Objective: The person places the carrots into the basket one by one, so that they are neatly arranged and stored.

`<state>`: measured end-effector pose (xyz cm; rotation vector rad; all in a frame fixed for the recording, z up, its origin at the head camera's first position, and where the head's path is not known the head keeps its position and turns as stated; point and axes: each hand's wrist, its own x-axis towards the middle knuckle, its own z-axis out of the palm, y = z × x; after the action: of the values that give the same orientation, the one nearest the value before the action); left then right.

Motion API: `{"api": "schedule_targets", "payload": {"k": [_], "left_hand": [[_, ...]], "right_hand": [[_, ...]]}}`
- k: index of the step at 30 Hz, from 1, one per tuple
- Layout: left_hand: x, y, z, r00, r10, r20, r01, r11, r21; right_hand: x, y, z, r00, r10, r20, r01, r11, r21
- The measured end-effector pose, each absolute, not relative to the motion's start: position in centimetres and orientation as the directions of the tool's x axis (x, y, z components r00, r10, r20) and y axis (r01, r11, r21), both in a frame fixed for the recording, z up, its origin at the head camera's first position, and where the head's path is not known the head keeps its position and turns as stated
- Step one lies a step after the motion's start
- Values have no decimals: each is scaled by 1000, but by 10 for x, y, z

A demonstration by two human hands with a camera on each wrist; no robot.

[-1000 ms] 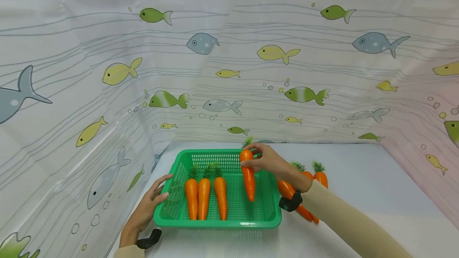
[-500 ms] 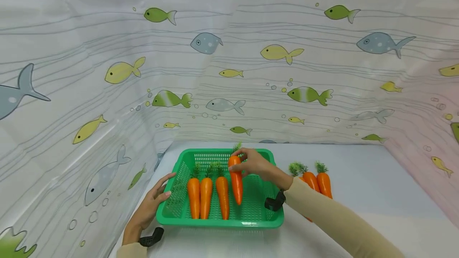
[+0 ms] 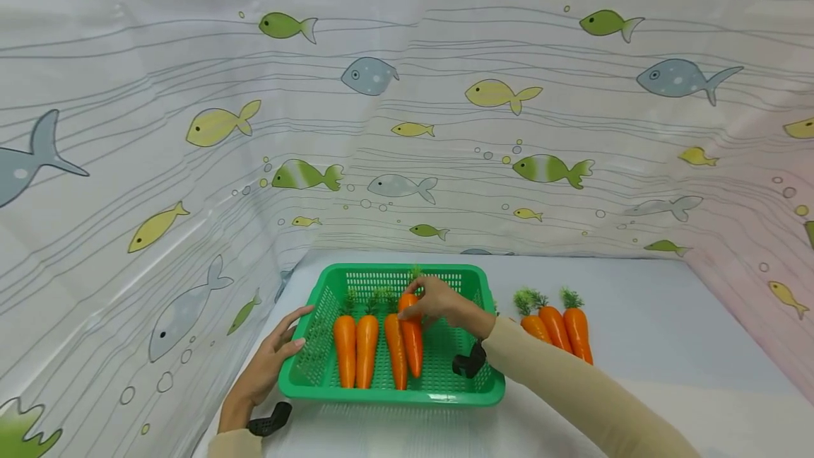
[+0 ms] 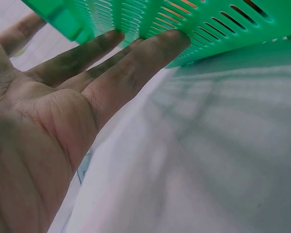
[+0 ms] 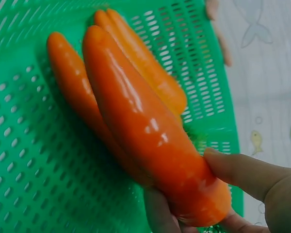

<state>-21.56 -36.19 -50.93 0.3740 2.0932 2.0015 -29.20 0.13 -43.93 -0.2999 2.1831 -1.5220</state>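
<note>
R hand [image 3: 440, 301]: pinches carrot [image 5: 144, 121], thick end
L hand [image 3: 263, 366]: fingers near-straight, touching basket [image 3: 388, 397]
Tip: lower gently, clear of nbr carrot [image 3: 395, 348] left of fingers

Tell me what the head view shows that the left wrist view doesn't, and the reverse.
Head only: the right hand gripping a carrot, and loose carrots on the white table.
Left wrist only: the palm side of the left hand, and the outer face of the green basket beside it.
Both: the left hand touching the green basket's side.
</note>
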Motion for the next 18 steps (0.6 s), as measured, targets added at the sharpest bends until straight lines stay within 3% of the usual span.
{"api": "schedule_targets", "payload": {"k": [18], "left_hand": [[-216, -363, -511, -945, 325, 12, 24, 32, 999]], "right_hand": [[-291, -1, -454, -858, -390, -334, 117, 485, -867]]}}
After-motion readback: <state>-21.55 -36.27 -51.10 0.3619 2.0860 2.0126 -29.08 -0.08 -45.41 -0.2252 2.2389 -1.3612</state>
